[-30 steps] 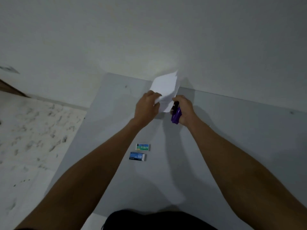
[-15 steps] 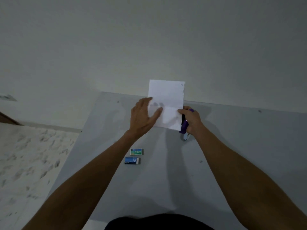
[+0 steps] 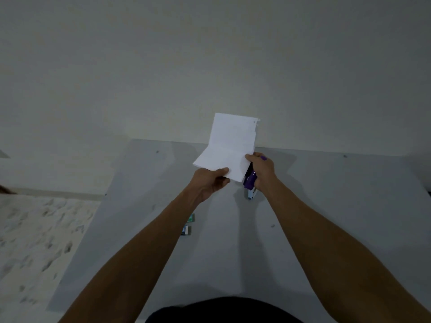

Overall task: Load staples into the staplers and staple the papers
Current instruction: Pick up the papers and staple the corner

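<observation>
White papers (image 3: 229,145) stand lifted above the far part of the grey table (image 3: 326,206), bent at a crease, with a torn top right corner. My left hand (image 3: 210,181) pinches their lower left edge. My right hand (image 3: 261,170) grips a purple stapler (image 3: 250,181) at the papers' lower right edge; the stapler's pale tip points down toward me. Two small staple boxes, one green (image 3: 191,217) and one blue (image 3: 187,230), lie on the table, partly hidden by my left forearm.
A plain wall (image 3: 210,66) rises right behind the table's far edge. To the left of the table lies speckled pale floor (image 3: 35,229). A dark patch of my clothing (image 3: 221,311) shows at the bottom.
My left hand went from lying flat on the papers to pinching their lower left edge. The papers rose and bent. My right hand stayed on the stapler at their right edge.
</observation>
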A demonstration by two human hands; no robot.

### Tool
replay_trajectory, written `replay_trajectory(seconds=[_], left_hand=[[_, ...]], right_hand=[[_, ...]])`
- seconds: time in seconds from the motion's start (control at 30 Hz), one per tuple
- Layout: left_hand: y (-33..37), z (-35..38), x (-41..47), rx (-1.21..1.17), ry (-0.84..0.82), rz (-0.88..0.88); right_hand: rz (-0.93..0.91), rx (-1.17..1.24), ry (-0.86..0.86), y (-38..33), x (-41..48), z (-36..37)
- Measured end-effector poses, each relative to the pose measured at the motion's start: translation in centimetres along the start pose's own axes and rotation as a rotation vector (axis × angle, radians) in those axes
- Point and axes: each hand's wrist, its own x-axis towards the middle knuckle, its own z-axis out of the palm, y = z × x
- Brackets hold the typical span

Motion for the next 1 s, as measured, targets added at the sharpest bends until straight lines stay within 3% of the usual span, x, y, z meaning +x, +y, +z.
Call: replay_trajectory(seconds=[0.17,0.27,0.43,0.57,1.0], left_hand=[[1.5,0.6,0.9,-0.026,0.07,0.143],[2.3,0.3,1.5,-0.032,0.118,0.2],[2.7,-0.4,2.2,0.029,0.199,0.279],[2.5,-0.8,2.9,0.06,0.244,0.296],[1.7,-0.1,3.0,0.184,0.271,0.31]], right_hand=[[0.292,-0.125,-0.219,-1.1,-0.7,-0.6],[0.355,-0.161,-0.392,-1.1,-0.6,-1.2],[0.248,-0.096,-0.481,-0.6,-0.6,-1.0],[0.139,-0.264,-0.434,-0.3,-0.4,-0.6],[0.123,-0.358,-0.502,0.3,-0.7,0.8]])
